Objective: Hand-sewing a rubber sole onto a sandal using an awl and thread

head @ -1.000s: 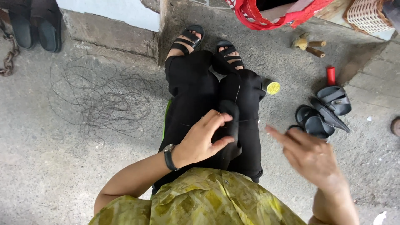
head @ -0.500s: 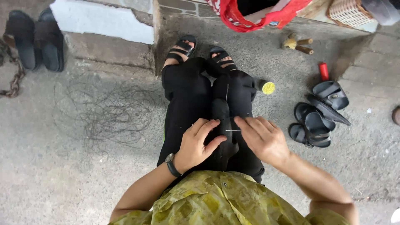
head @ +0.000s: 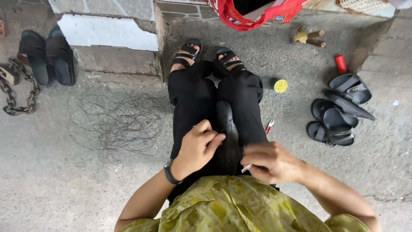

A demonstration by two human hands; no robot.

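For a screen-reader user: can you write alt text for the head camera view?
A seated person holds a black shoe between their knees, left hand gripping it, right hand holding a thin pale tool. Loose dark thread and black sandals lie on the concrete.

There is a single view, from a camera worn on the person's head, and it looks almost straight down along the body. At the bottom edge, nearest the lens, is the green patterned shirt [head: 240, 206]; just above it the left hand [head: 198, 148] and right hand [head: 270, 162] fill the centre, close up. Beyond them the legs in black trousers [head: 193, 103] run up the frame to the sandalled feet [head: 206, 56], so the camera faces forward and down. The concrete floor [head: 64, 180] spreads to both sides, farther off. The top edge takes in a stone step [head: 107, 34] and a red bag [head: 253, 15].
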